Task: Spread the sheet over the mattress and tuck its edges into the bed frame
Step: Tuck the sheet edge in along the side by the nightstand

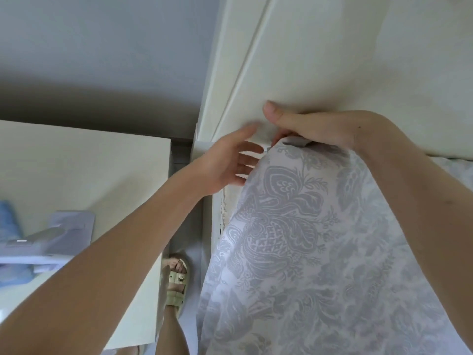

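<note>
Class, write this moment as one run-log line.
phase: corner tuck | left hand: open, reaching behind patterned sheet edge | right hand: grips its top corner at white panel

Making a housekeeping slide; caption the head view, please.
Right hand holds grey floral sheet corner against cream bed-frame panel; left hand touches its edge.

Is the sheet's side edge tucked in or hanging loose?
Hanging loose. The sheet drapes down past the bed frame; the left hand reaches behind its edge, the right hand grips its top corner.
</note>
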